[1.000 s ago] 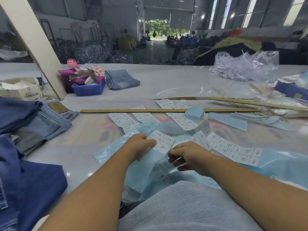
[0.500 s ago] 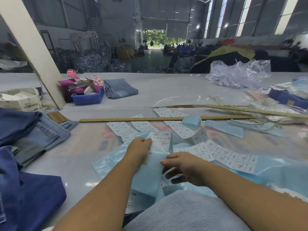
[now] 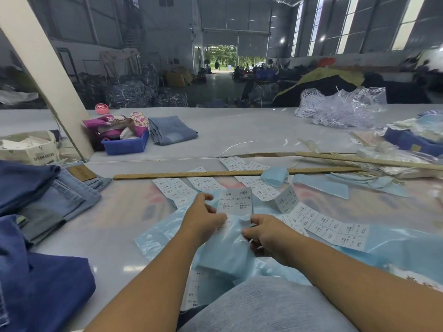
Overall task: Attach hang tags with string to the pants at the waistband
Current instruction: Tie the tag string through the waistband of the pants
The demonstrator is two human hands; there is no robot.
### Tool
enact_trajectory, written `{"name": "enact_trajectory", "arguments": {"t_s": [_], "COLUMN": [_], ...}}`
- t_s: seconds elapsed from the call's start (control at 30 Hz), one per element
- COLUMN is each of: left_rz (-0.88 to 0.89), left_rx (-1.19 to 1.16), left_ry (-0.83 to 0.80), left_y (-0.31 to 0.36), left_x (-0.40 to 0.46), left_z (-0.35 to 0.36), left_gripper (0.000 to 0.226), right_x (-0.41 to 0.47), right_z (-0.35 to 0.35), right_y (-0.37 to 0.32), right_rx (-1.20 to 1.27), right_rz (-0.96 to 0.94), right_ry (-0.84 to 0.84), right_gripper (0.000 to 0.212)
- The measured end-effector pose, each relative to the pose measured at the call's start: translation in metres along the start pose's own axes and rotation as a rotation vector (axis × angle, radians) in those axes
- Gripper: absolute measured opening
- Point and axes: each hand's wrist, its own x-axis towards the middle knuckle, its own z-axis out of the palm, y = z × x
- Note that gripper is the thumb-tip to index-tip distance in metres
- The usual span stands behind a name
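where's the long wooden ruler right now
In the head view, the wooden ruler lies flat across the table's middle, just beyond the white label strips, right of the folded jeans.

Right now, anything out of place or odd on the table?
Mostly loose label mess: white label strips and blue backing scraps lie scattered around the wooden ruler. Both hands pinch a label sheet. No damage visible.
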Motion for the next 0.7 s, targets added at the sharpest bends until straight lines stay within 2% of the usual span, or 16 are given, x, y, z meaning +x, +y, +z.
{"name": "enact_trajectory", "arguments": {"t_s": [0.1, 0.2, 0.27, 0.5, 0.7], "left_rz": [0.340, 0.622, 0.717, 0.667, 0.635], "left_rx": [0.398, 0.571, 0.649, 0.633, 0.663], "left_ry": [0.116, 0.097, 0.081, 0.012, -0.078], "left_y": [-0.002, 0.002, 0.001, 0.006, 0.011], "left_x": [-0.005, -0.012, -0.014, -0.016, -0.021], "left_z": [0.002, 0.011, 0.016, 0.012, 0.010], "left_gripper": [0.044, 0.032, 0.027, 0.023, 0.019], "right_x": [-0.001, -0.003, -0.004, -0.003, -0.006], "right_z": [0.000, -0.001, -0.001, -0.001, -0.003], "right_y": [0.000, 0.001, 0.001, -0.002, -0.008], "right_rx": [0.036, -0.022, -0.090, -0.218, -0.431], "right_rz": [-0.007, -0.019, -0.025, -0.057, -0.012], "right_ry": [-0.031, -0.053, -0.054, -0.060, -0.124], "right_gripper": [0.027, 0.026, 0.026, 0.026, 0.026]}}
